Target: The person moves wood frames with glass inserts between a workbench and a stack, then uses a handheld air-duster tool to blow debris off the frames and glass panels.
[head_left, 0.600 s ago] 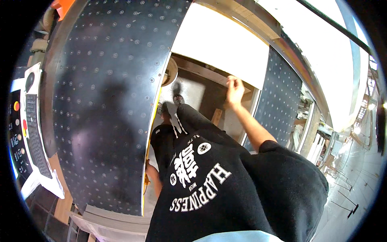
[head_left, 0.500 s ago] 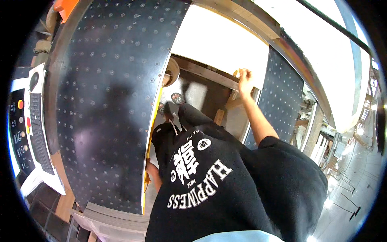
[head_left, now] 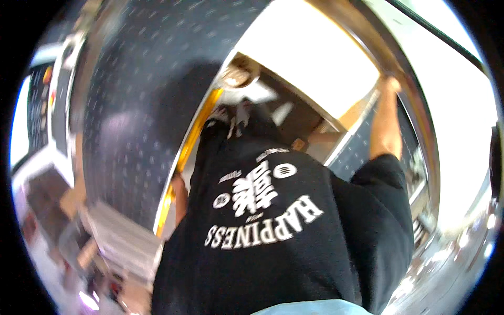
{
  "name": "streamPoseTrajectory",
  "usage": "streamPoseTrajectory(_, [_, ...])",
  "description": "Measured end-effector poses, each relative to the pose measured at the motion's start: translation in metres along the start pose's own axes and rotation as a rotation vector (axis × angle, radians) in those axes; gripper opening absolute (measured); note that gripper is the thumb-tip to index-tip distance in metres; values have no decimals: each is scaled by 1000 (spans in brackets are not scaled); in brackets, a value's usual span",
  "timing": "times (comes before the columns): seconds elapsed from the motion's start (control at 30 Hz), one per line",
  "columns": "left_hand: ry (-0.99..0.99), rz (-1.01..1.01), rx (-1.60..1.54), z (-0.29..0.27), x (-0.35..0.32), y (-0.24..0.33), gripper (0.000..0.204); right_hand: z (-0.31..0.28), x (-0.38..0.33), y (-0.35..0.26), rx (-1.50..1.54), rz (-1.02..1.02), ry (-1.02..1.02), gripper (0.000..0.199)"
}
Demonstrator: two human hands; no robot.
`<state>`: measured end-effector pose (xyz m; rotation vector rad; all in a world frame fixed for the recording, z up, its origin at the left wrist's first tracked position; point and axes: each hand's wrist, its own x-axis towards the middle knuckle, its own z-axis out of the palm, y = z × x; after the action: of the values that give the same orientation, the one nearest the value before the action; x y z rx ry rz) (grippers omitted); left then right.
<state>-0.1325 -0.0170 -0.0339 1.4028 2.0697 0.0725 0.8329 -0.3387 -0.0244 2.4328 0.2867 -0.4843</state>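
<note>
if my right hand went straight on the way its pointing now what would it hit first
The right hand would probably meet the long brown rail beyond the white panel; blur and unclear depth hide whether it touches already.

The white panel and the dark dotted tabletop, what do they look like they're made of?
White panel: perhaps laminated board, smooth, judging by its evenly bright face. Dark dotted tabletop: possibly plastic or coated sheet, satin, with a soft sheen. Blur leaves both open.
</note>
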Motion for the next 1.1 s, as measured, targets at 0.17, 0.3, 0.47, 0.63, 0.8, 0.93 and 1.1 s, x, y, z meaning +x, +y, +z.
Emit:
streamPoseTrajectory(0.17, [-51,-50,-208,62,-5,46,55,17,89,135,475,173,201,61])
streamPoseTrajectory(0.3, [146,-2,-75,62,16,27,54,4,70,125,1547,433,190,60])
streamPoseTrajectory(0.47, [248,141,126,104,15,6,47,-43,64,121,1721,408,191,59])
streamPoseTrajectory(0.63, [143,103,-169,99,43,-35,54,-43,62,102,1819,418,165,59])
streamPoseTrajectory(0.8, [11,-24,-246,86,18,-16,41,-52,39,99,1955,458,213,59])
streamPoseTrajectory(0.93, [-35,83,-290,83,-2,31,46,-55,25,118,2024,477,283,59])
streamPoseTrajectory(1.1, [9,22,-284,87,-6,3,50,-69,9,106,2081,416,256,60])
